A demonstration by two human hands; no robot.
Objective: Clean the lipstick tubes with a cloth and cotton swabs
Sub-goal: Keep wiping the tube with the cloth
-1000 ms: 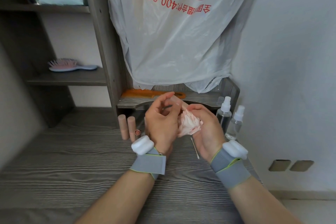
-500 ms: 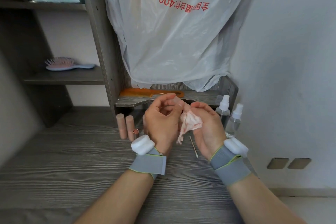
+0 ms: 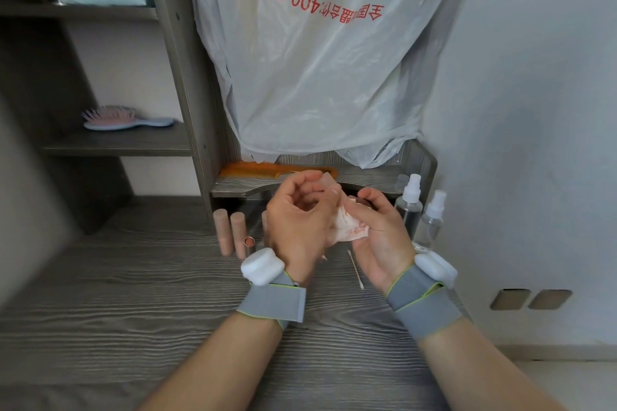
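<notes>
My left hand [image 3: 298, 220] is raised above the desk and grips a pale pink lipstick tube [image 3: 329, 182] whose end sticks out past my fingers. Beside it, my right hand [image 3: 380, 237] holds a crumpled white cloth [image 3: 349, 227] stained pink, pressed against the tube. Two capped pink lipstick tubes [image 3: 230, 233] stand on the desk to the left of my hands, with a small open tube [image 3: 249, 241] next to them. A cotton swab [image 3: 355, 269] lies on the desk under my right hand.
Two clear spray bottles [image 3: 419, 210] stand at the right by the wall. An orange comb [image 3: 267, 170] lies on the low shelf behind my hands, under a hanging plastic bag [image 3: 317, 53]. A hairbrush [image 3: 127, 117] rests on the left shelf. The grey wooden desk [image 3: 133, 294] spreads in front.
The cloth went from bunched in my right hand to hanging loose, and is now spread against the tube. My right fingers have opened out over it. Both hands stay in place.
</notes>
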